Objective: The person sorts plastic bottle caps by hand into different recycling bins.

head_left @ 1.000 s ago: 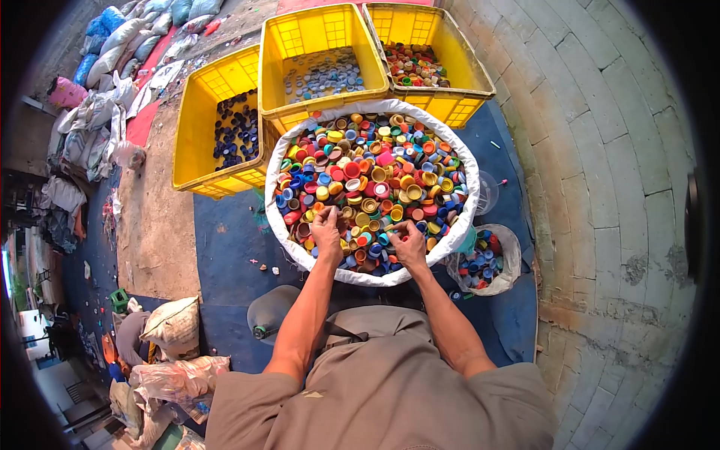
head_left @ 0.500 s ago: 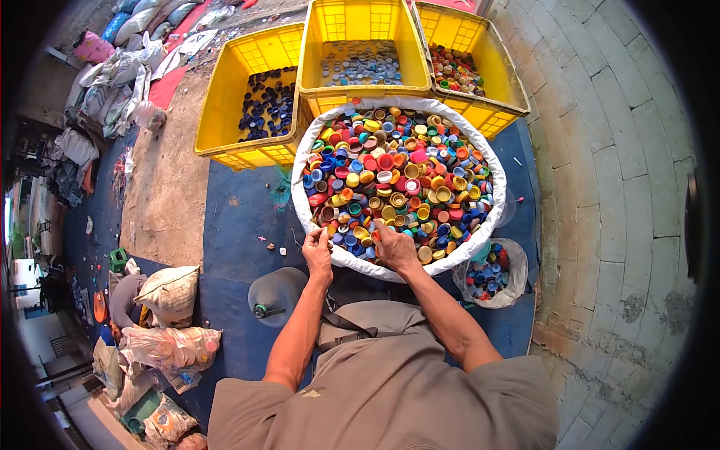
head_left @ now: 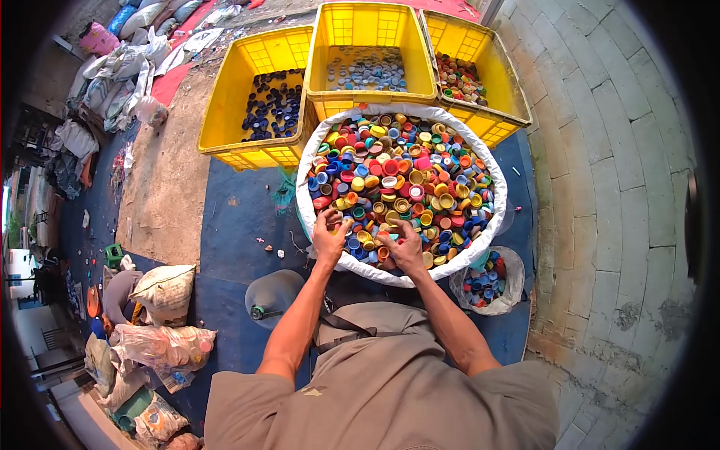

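A wide round basket with a white cloth rim (head_left: 496,176) stands in front of me, heaped with plastic bottle caps (head_left: 416,176) in many colours. My left hand (head_left: 328,241) is over the basket's near left edge, fingers bent and apart from the thumb, close to yellow and red caps. To its right, my right hand (head_left: 406,251) reaches over the near rim. Its fingers curve above the caps, with the thumb spread away to the left. Caps show in the gaps of both hands; I see none clearly gripped.
Behind the basket stand yellow crates holding dark blue caps (head_left: 273,105), pale caps (head_left: 367,69) and mixed red and green caps (head_left: 459,79). A clear bag of caps (head_left: 487,279) is at right, a large clear bottle (head_left: 274,298) at left. Stuffed sacks (head_left: 166,294) lie farther left; a wall (head_left: 600,187) borders the right.
My left hand has moved from the rim to over the caps. My right hand has shifted slightly right and down, its fingers now more spread. The view has shifted slightly.
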`<state>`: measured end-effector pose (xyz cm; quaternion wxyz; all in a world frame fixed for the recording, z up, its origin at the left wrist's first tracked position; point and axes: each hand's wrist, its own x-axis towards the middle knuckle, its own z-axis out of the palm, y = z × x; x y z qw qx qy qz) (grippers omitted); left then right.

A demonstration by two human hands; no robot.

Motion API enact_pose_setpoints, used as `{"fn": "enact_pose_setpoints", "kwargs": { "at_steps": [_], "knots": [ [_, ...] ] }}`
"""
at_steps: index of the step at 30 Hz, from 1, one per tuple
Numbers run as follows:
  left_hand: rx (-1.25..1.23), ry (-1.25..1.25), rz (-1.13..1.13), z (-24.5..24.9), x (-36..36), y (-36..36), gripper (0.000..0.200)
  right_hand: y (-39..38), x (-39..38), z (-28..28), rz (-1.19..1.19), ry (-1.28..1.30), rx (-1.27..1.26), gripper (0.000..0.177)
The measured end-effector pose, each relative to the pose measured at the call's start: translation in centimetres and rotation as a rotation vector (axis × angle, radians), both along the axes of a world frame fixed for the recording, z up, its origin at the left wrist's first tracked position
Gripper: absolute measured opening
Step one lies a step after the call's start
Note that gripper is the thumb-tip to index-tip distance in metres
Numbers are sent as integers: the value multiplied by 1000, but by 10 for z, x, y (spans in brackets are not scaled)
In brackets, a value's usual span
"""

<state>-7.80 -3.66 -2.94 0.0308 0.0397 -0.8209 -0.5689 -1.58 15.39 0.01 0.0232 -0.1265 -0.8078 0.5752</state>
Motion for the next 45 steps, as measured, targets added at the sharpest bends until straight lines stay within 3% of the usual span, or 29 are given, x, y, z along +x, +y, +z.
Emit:
{"fn": "enact_pose_setpoints", "kwargs": {
  "at_steps": [1,2,4,5,16,22,25,29,32,33,36,37,40,45],
  "knots": [
    [-192,123,-76,4,-9,1,59,0,4,7,-78,-98,-332,40],
    [-188,93,-147,8,-18,2,68,6,9,5,-118,-152,-584,39],
    [-340,218,-233,9,-37,4,72,20,21,-3,-196,-253,-1095,37],
    [-428,227,-253,8,-44,5,75,21,24,3,-248,-258,-1171,32],
    [-540,186,-396,-13,-69,10,62,27,58,3,-326,-228,-1266,34],
    [-468,189,-339,-20,-67,11,36,29,64,-1,-339,-201,-1343,35],
    [-323,240,-288,-27,-67,13,34,32,69,-6,-366,-190,-1362,34],
    [519,-246,-184,12,-47,27,28,36,67,-10,-426,-200,-1419,28],
    [1070,-552,-71,30,-29,27,21,44,58,-8,-511,-190,-1336,25],
    [1114,-612,-17,36,-22,28,19,47,51,-7,-503,-165,-1196,18],
    [1324,-765,-7,22,-8,21,21,58,28,2,-386,-293,-584,19],
    [1371,-807,-17,15,-5,20,21,61,21,-24,-373,-96,-272,23],
    [1269,-857,46,16,13,20,20,68,0,-4,-262,-206,182,23],
    [1211,-929,44,13,32,16,19,70,-23,-13,-205,-44,515,22]
  ]
}}
